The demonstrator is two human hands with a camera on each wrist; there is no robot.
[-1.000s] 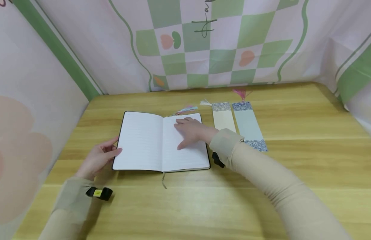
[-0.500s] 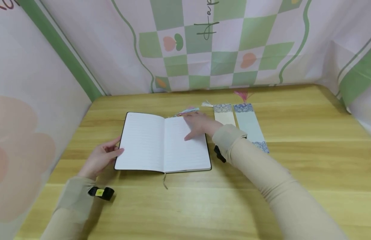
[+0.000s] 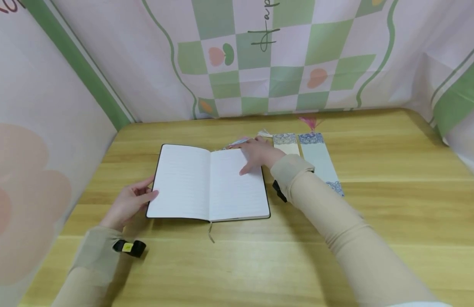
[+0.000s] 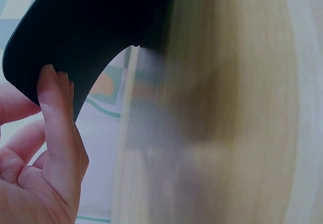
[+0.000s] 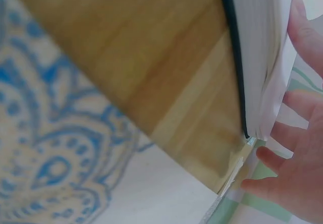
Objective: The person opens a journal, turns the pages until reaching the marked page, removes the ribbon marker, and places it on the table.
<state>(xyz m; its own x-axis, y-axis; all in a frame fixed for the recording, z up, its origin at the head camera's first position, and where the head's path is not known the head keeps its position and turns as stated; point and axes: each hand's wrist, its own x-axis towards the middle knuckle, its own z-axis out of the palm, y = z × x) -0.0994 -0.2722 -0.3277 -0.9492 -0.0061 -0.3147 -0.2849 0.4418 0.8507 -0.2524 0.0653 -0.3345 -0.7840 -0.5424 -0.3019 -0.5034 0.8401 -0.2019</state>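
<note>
An open notebook (image 3: pixel 179 183) with lined white pages lies on the wooden table. My left hand (image 3: pixel 125 204) pinches its left edge, thumb over the page and fingers behind the dark cover (image 4: pixel 86 37), which bends up from the table in the left wrist view. Over the notebook's top right corner reaches my right hand (image 3: pixel 258 153), its thumb at the page and its fingertips beside the pale blue and pink tassels (image 3: pixel 238 142) that stick out past the top edge. In the right wrist view the fingers are spread beside the page block (image 5: pixel 260 57), holding nothing.
Right of the notebook lie a cream bookmark (image 3: pixel 288 148) with a white tassel and a light blue bookmark (image 3: pixel 319 155) with a pink tassel. A thin ribbon (image 3: pixel 210 233) hangs from the notebook's spine. Behind the table (image 3: pixel 237 264) hangs a green-checked cloth (image 3: pixel 256 81).
My right hand has slid from the middle of the right page up and right to the top corner by the tassels. The left hand keeps its grip on the cover.
</note>
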